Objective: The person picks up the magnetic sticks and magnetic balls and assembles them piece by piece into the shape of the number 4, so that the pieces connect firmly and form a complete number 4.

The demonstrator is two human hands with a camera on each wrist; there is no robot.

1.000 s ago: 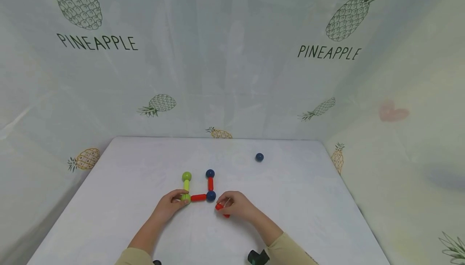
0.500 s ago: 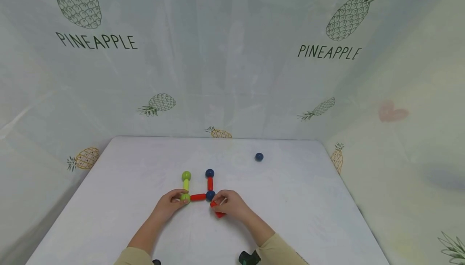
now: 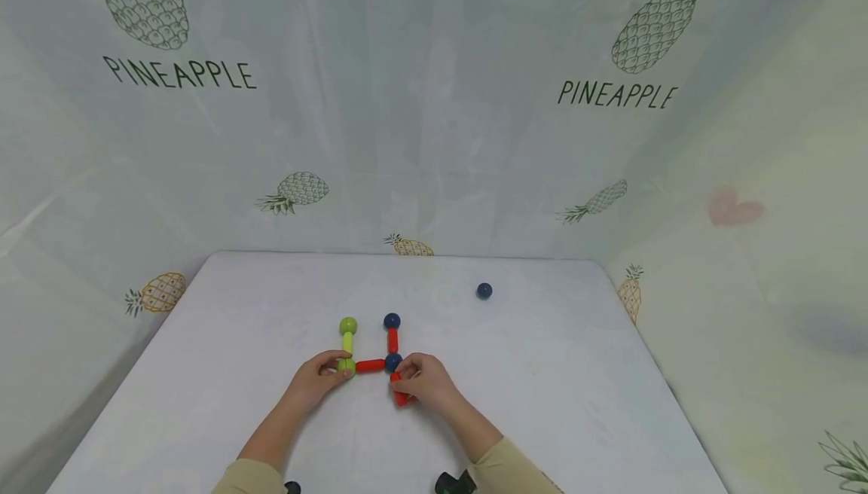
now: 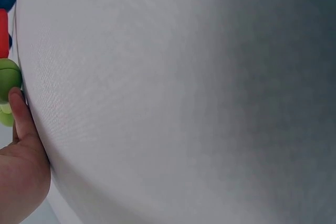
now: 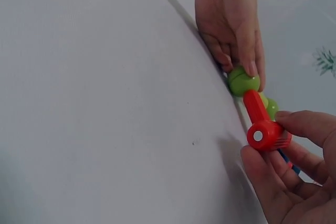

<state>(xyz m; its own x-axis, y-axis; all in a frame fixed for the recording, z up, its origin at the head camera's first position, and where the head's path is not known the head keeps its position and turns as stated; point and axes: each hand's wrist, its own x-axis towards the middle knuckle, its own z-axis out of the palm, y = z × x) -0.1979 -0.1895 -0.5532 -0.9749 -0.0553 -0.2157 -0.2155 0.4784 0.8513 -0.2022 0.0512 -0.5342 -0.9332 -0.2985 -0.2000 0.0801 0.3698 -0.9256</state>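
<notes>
Ball-and-rod pieces lie joined in a U on the white table. Its left side is a far green ball (image 3: 348, 326), a yellow-green rod (image 3: 347, 343) and a near green ball (image 3: 346, 367). A red rod (image 3: 370, 365) links that to the near blue ball (image 3: 393, 362); another red rod (image 3: 392, 341) runs up to the far blue ball (image 3: 392, 321). My left hand (image 3: 319, 382) pinches the near green ball. Between thumb and fingers, my right hand (image 3: 429, 385) holds a loose red rod (image 5: 265, 136), its round end showing a pale disc. Whether it touches the near blue ball cannot be told.
A single blue ball (image 3: 484, 291) lies at the back right of the table (image 3: 563, 373). Behind the table hangs a pineapple-print cloth (image 3: 434, 117). A dark device (image 3: 454, 483) sits by my right sleeve.
My right hand has moved left with the red rod, up to the near blue ball, and the rod has turned to point more toward it. The left hand stays in place.
</notes>
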